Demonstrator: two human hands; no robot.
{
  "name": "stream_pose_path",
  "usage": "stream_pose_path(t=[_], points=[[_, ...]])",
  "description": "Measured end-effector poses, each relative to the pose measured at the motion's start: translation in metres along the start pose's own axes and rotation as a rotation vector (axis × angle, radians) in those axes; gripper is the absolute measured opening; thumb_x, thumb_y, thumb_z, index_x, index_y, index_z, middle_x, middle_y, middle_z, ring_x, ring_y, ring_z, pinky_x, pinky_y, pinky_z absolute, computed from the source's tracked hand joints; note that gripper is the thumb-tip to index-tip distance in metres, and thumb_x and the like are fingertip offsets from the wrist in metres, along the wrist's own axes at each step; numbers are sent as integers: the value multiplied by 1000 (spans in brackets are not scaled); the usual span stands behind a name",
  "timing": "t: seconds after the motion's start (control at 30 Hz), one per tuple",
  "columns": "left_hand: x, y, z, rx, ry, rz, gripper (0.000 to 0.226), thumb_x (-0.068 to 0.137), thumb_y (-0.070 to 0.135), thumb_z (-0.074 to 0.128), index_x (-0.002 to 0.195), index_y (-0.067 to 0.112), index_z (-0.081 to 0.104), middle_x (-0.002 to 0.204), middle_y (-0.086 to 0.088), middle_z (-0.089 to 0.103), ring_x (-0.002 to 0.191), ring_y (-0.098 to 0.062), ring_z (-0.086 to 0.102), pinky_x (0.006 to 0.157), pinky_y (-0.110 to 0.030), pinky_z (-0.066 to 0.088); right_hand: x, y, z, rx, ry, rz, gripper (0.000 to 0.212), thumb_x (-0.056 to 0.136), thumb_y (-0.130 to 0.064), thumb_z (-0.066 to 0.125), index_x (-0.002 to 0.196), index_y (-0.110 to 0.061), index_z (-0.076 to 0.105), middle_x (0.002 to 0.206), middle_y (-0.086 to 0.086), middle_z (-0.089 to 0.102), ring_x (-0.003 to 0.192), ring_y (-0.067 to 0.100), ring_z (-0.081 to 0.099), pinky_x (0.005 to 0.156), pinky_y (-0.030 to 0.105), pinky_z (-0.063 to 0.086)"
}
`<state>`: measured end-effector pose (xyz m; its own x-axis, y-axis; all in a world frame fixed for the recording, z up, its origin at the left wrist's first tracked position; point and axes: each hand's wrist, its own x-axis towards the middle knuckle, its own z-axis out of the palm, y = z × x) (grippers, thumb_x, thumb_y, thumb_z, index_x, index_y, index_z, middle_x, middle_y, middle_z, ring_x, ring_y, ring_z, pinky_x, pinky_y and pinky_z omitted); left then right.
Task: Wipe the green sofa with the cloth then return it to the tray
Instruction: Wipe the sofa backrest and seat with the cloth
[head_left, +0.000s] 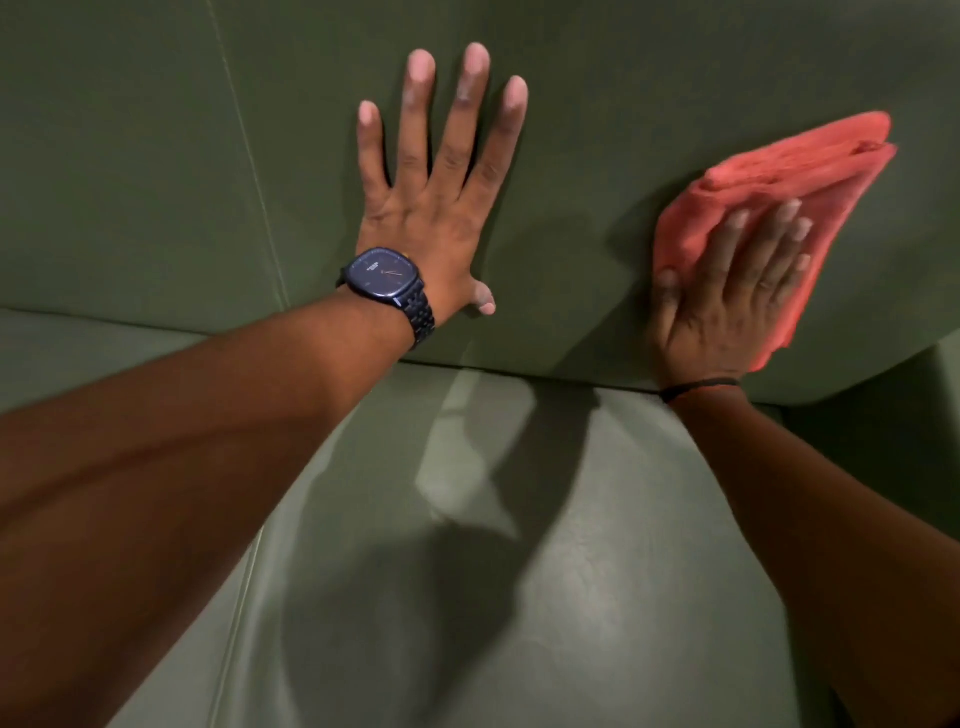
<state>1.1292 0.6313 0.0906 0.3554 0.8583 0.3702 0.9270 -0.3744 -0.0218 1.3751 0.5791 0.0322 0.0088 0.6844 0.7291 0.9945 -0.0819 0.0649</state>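
The green sofa (156, 156) fills the view, its backrest above and its seat cushion below. My right hand (727, 291) lies flat on a folded coral-red cloth (789, 166) and presses it against the backrest at the right. My left hand (441, 192), with a dark watch at the wrist, is spread flat on the backrest in the middle, fingers apart, holding nothing. The tray is not in view.
The seat cushion (519, 545) lies below both arms, with my shadow across it. A seam (254, 171) runs down the backrest at the left. The sofa's armrest side (914, 441) shows at the right edge.
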Motion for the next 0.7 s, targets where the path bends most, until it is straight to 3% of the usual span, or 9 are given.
stream_pose_path(t=[0.13,0.23,0.33,0.4,0.47,0.53,0.6,0.63,0.7], points=[[-5,7,5,-13,7,-4,157,23,57,88,149,14,6,156,-19,16,138,-49,13,104,-62,0,0,-29,4,-20,-56,11,76,88,-43,60,132,14,37,132,47,38,122,64,34,106,62,16],[-16,11,8,-20,25,30,155,25,50,91,150,14,6,157,-17,14,139,-46,12,108,-60,2,-2,-44,5,-27,-72,-4,69,86,-36,66,131,12,42,131,44,43,121,61,39,102,65,24],[-35,2,8,-62,-11,80,150,31,50,91,150,16,6,158,-12,10,142,-39,8,112,-54,5,1,-51,5,-2,-46,69,52,94,-17,54,135,10,37,136,42,39,127,57,35,106,64,27],[-53,-14,6,-145,-49,67,143,39,49,90,150,17,6,159,-10,7,144,-35,5,113,-50,4,6,-66,-1,146,-94,179,49,92,-2,43,138,11,30,143,41,29,133,54,25,114,53,13],[-78,-42,-3,-223,-56,23,135,45,44,90,150,19,9,159,-9,9,144,-31,8,115,-47,7,4,-98,-14,400,-184,231,49,91,2,36,139,10,28,148,34,25,138,48,18,118,34,2],[-111,-79,-18,-281,-65,-1,128,49,40,90,150,20,15,158,-8,17,143,-29,15,115,-45,13,-5,-146,-33,693,-225,260,44,96,-3,35,138,7,35,147,18,35,139,31,28,116,25,16],[-145,-115,-37,-350,-126,-3,122,53,38,89,149,21,17,156,-7,24,142,-28,21,115,-45,19,-14,-197,-52,930,-301,450,39,98,-10,38,134,1,47,134,0,54,125,1,46,101,9,32],[-163,-135,-47,-395,-166,-26,119,55,38,88,149,21,17,155,-7,26,141,-29,23,115,-46,21,-14,-223,-60,1027,-335,554,36,98,-11,39,130,0,51,126,0,62,113,-6,51,92,5,35],[-201,-176,-70,-499,-188,-145,115,54,39,88,148,21,24,151,-7,35,137,-28,32,113,-41,26,-10,-284,-77,1149,-383,651,36,96,-12,38,122,5,55,121,17,63,104,2,54,90,11,39]])
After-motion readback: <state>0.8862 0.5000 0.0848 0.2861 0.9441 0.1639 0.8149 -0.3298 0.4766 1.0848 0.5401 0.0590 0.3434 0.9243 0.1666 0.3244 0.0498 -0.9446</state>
